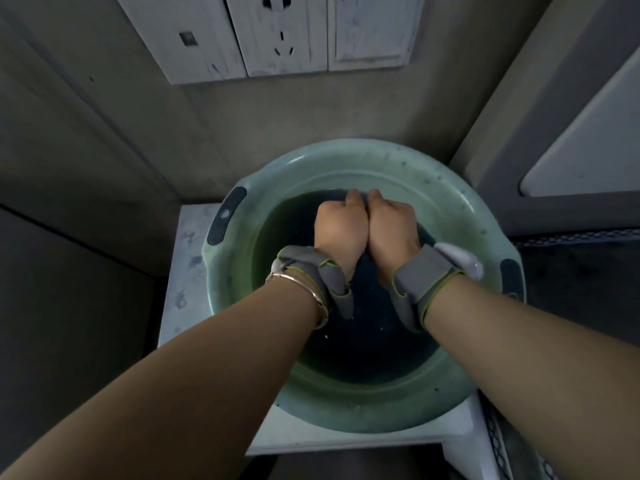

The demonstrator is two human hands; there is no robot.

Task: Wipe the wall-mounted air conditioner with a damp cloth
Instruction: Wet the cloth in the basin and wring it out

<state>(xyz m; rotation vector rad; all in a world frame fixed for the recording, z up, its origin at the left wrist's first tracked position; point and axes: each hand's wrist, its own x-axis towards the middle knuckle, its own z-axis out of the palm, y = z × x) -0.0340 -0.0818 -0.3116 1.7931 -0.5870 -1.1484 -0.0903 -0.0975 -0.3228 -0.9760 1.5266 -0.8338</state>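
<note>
At the far left stands a dim wall, and beside it a pale stool (pixel 180 271) carries a green basin (pixel 460 209) with dark grip pads on its rim and dark water inside. Over the water, the person's left hand (pixel 341 233) is curled into a fist, a grey wrist strap (pixel 311 271) and a thin bangle (pixel 304 289) behind it. Pressed against it knuckle to knuckle, the right hand (pixel 391 230) is fisted too, with a matching strap. Both fists appear closed on a dark cloth (pixel 360 199), of which only a sliver shows at the fingertips, low in the basin. The step looks like wetting or wringing the cloth. Next would come a firm twist to shed water, then lifting it clear without dripping near the wall sockets (pixel 280 32) above. The air conditioner is not in view. At the right a grey-and-white panel edges in.
</note>
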